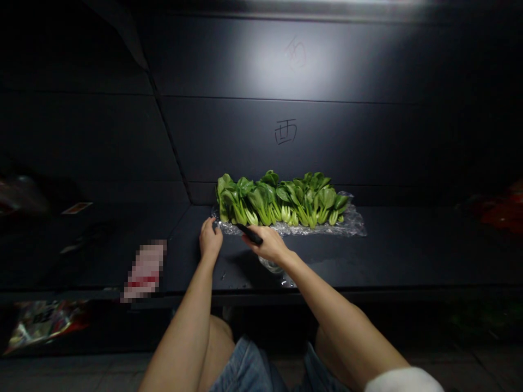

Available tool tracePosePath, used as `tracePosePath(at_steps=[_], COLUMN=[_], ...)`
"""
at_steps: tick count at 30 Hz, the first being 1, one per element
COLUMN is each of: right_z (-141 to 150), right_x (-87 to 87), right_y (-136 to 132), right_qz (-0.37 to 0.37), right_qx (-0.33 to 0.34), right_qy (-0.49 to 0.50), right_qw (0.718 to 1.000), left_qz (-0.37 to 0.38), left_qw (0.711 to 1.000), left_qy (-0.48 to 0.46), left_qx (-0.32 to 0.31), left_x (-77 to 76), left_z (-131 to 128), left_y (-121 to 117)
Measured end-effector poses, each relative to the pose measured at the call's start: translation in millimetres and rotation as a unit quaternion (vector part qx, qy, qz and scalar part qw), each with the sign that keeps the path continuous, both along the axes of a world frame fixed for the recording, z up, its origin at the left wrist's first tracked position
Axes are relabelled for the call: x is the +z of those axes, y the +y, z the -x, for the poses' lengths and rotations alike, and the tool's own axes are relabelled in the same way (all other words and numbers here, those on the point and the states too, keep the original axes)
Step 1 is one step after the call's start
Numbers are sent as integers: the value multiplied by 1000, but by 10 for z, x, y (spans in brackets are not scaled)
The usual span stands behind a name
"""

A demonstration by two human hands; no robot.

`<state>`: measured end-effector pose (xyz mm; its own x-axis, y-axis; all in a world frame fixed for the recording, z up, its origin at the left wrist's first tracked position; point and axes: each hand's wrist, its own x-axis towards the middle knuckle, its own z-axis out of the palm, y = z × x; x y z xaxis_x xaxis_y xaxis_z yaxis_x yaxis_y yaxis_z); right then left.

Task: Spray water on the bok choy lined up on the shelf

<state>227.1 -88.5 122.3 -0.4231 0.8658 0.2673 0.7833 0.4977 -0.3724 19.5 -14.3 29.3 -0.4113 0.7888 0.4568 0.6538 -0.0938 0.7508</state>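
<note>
Bok choy (281,198) stands in a row of several bunches, leaves up and pale stems toward me, on a crinkled clear plastic sheet (353,220). My right hand (267,244) is closed around a spray bottle (272,265) with a black head and a clear body, just in front of the stems. Its black nozzle points up and left toward the bok choy. At the left end of the row, my left hand (210,238) has its fingers curled at the edge of the plastic. Its fingertips are partly hidden.
The greens rest on a dark shelf (392,256) before a dark back panel (229,136) with handwritten marks. Water drops lie near the front edge. A blurred-out pink packet (145,269) is at left, with a shiny package (44,321) lower down. Something red (506,209) sits far right.
</note>
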Motion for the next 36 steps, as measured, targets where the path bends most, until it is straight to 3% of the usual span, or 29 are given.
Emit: tracePosePath(at_steps=[6, 16, 27, 36], right_z=[3, 142, 252, 58], right_x=[38, -5, -21, -43], right_y=[-26, 129, 201, 127], right_qz=[11, -43, -63, -56], right_qx=[-11, 17, 10, -8], right_qy=[-4, 71, 38, -7], right_qw=[1000, 996, 997, 998], left_qz=[-8, -7, 6, -3], left_qw=[1000, 1000, 1000, 1000], left_qy=[-3, -4, -8, -6], left_qx=[-1, 4, 2, -9], left_x=[-24, -48, -27, -19], left_z=[2, 21, 19, -30], left_y=[13, 37, 28, 43])
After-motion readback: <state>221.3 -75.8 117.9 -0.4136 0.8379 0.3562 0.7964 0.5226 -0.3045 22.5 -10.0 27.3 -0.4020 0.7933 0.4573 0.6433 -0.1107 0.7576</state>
